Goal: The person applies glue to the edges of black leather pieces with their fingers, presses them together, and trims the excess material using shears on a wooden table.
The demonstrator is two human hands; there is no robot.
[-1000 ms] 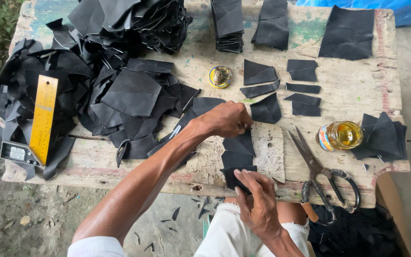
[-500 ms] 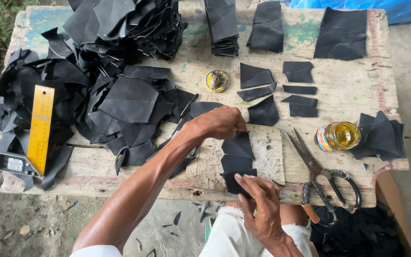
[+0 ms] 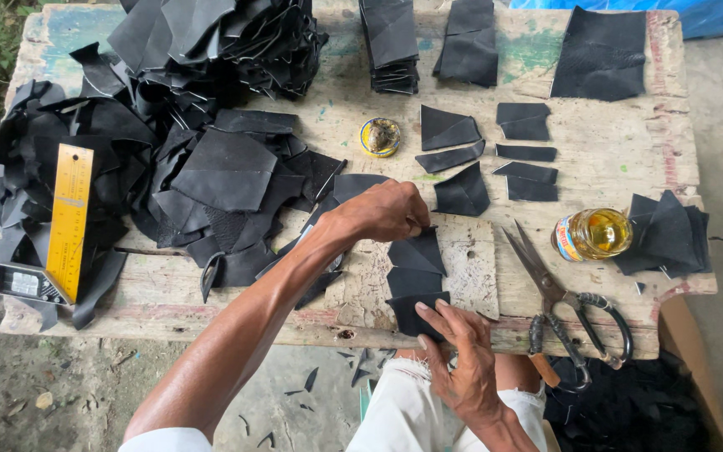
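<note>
Far left of the worn wooden table [image 3: 629,159]: a yellow metal ruler [image 3: 69,219] lying lengthwise on a heap of black leather offcuts [image 3: 202,159], its near end beside a small grey block [image 3: 25,285].

Back centre: a neat stack of black leather rectangles [image 3: 388,42], a second dark folded pile [image 3: 469,46] just right of it.

Centre: a small round tin with a yellow rim [image 3: 379,136], open, standing on bare wood. Right of it, several black cut leather shapes [image 3: 495,159] laid out singly in rows, apart from one another.

Front centre: the left hand [image 3: 385,211], reaching across from the left, fingers curled down and closed on the far end of a long black leather strip [image 3: 416,272]; whether they also hold a tool I cannot tell. The strip lies on a pale scarred cutting board [image 3: 470,268], running from the left hand toward the table's near edge. The right hand [image 3: 458,356], at that near edge, fingers extended and slightly spread, presses the strip's near end flat; it grips nothing.

Right of the board: large steel scissors with dark handles [image 3: 571,310], blades parted, lying on the table edge. Beyond them, a glass jar of yellow liquid [image 3: 593,234] on its side, touching a small pile of black leather scraps [image 3: 664,233].

Back right: a large black leather sheet [image 3: 602,54], flat.
</note>
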